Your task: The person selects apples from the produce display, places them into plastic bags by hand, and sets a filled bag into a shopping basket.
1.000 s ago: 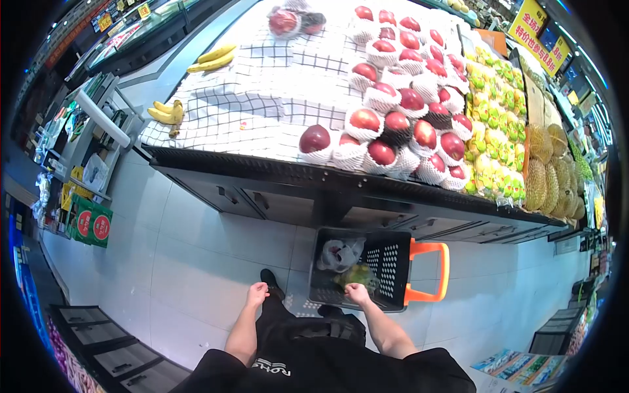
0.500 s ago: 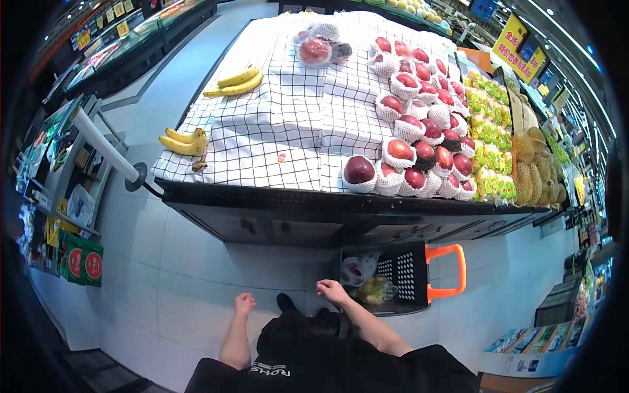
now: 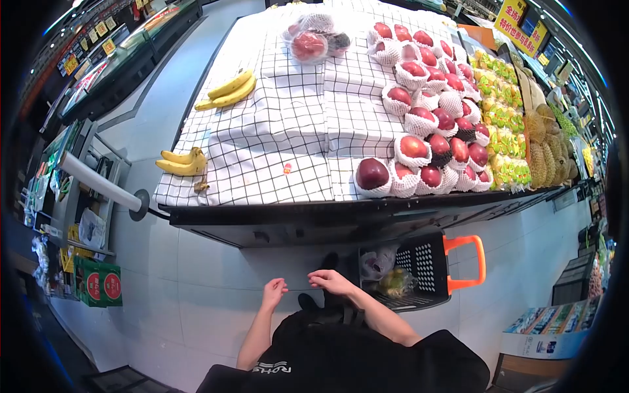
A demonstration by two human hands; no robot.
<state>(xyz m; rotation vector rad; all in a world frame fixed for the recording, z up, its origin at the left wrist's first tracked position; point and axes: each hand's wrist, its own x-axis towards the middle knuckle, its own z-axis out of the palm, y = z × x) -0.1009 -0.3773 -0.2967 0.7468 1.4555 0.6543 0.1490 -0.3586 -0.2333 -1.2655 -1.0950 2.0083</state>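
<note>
In the head view, the black basket stands on the floor below the worktop's front edge, nearer your right hand than your left. Its orange handle points away from you to the right, so its load sits at the end beside you: a clear bag and a bag of greenish produce, probably bagged to keep loose pieces together. On the worktop, the red fruit fills the right half up to the front edge, in white foam sleeves that likely guard against bruising and rolling. Two banana bunches lie along the left edge, one near the front left corner, and a bag of red fruit sits towards the far edge. As for your grip, the right fingers reach out with the thumb close to them, leaving a narrow gap at most; the fingers of your left hand curl loosely. You show nothing held in either, and both hang apart from basket and worktop; whether either is fully closed, you cannot tell from here
</note>
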